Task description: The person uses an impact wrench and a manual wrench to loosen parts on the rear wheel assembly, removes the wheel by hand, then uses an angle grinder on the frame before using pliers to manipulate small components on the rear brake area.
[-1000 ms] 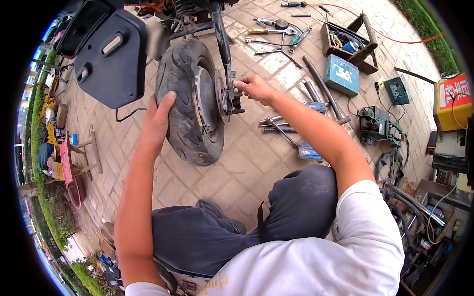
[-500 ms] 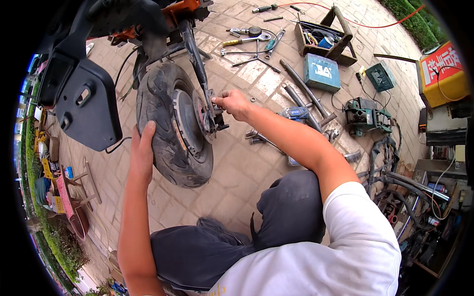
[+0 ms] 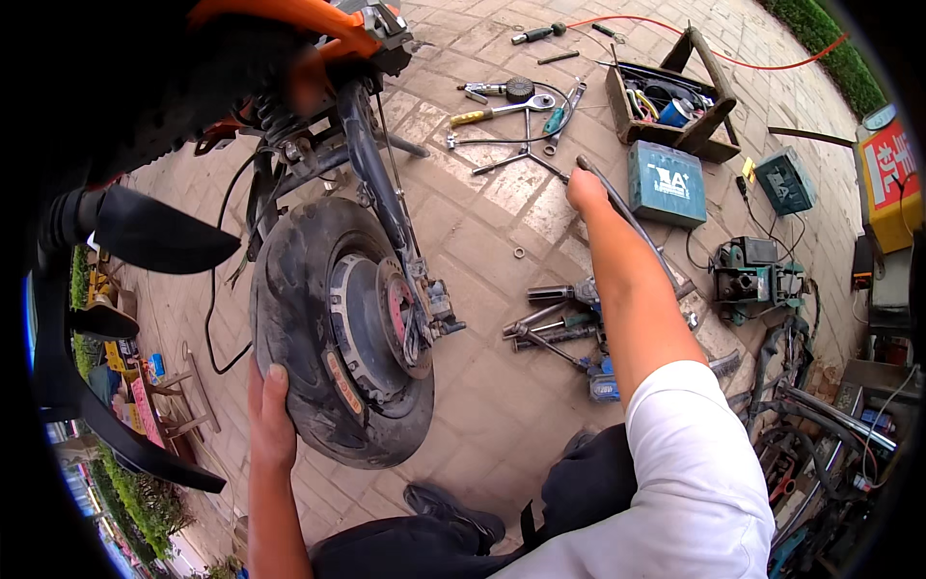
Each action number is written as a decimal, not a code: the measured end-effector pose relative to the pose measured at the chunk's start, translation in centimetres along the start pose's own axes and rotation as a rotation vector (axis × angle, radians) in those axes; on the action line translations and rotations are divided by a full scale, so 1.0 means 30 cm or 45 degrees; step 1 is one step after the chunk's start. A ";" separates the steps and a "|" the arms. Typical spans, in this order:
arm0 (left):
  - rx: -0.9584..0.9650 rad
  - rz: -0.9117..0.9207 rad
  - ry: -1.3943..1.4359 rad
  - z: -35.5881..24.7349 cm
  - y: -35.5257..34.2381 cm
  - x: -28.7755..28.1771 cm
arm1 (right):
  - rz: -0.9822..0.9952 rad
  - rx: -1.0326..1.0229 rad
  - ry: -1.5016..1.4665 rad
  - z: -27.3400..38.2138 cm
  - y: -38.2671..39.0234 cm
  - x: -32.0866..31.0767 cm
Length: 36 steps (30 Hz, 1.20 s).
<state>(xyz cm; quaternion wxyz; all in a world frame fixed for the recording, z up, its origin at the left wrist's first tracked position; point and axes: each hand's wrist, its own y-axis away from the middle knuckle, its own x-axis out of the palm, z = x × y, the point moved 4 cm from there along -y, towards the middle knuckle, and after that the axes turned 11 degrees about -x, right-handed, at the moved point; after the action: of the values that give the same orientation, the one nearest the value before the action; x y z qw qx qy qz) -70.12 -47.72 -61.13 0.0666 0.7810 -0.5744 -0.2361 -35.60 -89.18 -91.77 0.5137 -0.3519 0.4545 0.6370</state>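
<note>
My left hand (image 3: 269, 410) grips the left side of the black tyre (image 3: 289, 318) with its grooved hub (image 3: 362, 343), held in a dark fork (image 3: 386, 183) with a brake disc and caliper (image 3: 439, 304). My right hand (image 3: 586, 188) is stretched out at the upper end of a long metal bar (image 3: 654, 253) on the paving; its fingers are mostly hidden, so I cannot tell whether they grip it. Power tools (image 3: 603, 381) and steel hand tools (image 3: 545, 333) lie right of the wheel, near a loose nut (image 3: 519, 253).
Wrenches (image 3: 502, 111), a wooden tool tray (image 3: 714, 130), teal boxes (image 3: 666, 183), a green machine (image 3: 757, 280) and a red hose (image 3: 762, 66) occupy the upper right. Black and orange bodywork (image 3: 328, 29) overhangs the upper left. A cluttered bench (image 3: 849, 425) stands right.
My right hand has left the axle and caliper and moved up and right to the long bar. My left hand still holds the tyre. The view has shifted, showing more orange bodywork.
</note>
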 end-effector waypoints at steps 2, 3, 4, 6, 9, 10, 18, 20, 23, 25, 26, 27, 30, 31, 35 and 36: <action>-0.018 -0.017 -0.023 -0.005 -0.005 -0.007 | 0.029 -0.114 0.127 0.038 -0.001 0.013; -0.048 -0.007 -0.026 0.000 -0.005 -0.010 | 0.042 -0.172 0.193 0.056 0.011 0.026; -0.066 0.016 -0.017 -0.005 -0.011 -0.010 | 0.001 -0.166 0.195 0.046 0.013 0.022; -0.084 0.032 0.028 -0.016 -0.004 -0.012 | -0.083 -0.170 0.187 0.050 0.005 0.039; -0.066 0.041 0.101 -0.021 -0.011 0.002 | -0.100 -0.063 0.053 -0.002 -0.019 0.037; -0.059 0.027 0.107 -0.017 -0.007 0.008 | -0.088 -0.017 0.014 -0.003 -0.012 0.034; -0.128 -0.013 0.110 0.022 -0.003 -0.019 | 0.019 -0.214 -0.065 0.059 0.112 0.045; -0.032 -0.034 0.074 0.009 -0.025 0.002 | 0.062 -0.351 -0.256 0.001 0.071 -0.024; -0.087 -0.004 0.138 -0.006 -0.005 0.005 | 0.014 -0.203 -1.083 0.027 0.134 -0.163; -0.102 0.033 0.173 0.007 -0.009 0.005 | -0.092 -0.204 -1.080 0.038 0.233 -0.305; -0.118 0.048 0.185 0.005 -0.006 0.005 | -0.136 -0.188 -1.094 0.021 0.280 -0.363; -0.137 0.000 0.159 -0.004 0.006 -0.007 | -0.146 -0.226 -1.195 0.026 0.349 -0.421; -0.105 0.065 0.197 -0.028 0.013 0.008 | -0.148 -0.255 -1.457 -0.039 0.636 -0.523; -0.091 0.070 0.177 -0.018 -0.006 0.018 | -0.080 -0.226 -1.545 -0.029 0.718 -0.542; -0.129 0.107 0.213 -0.012 -0.004 0.001 | 0.390 -0.183 -1.761 0.166 0.801 -0.491; -0.129 0.102 0.200 -0.007 -0.003 -0.004 | 0.465 -0.112 -1.692 0.254 0.791 -0.466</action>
<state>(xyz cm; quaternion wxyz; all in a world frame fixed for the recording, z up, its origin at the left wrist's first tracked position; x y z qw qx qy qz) -69.99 -47.61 -60.93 0.1600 0.7691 -0.5856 -0.1999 -55.43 -88.08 -71.23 0.5530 0.1748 0.0690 0.8117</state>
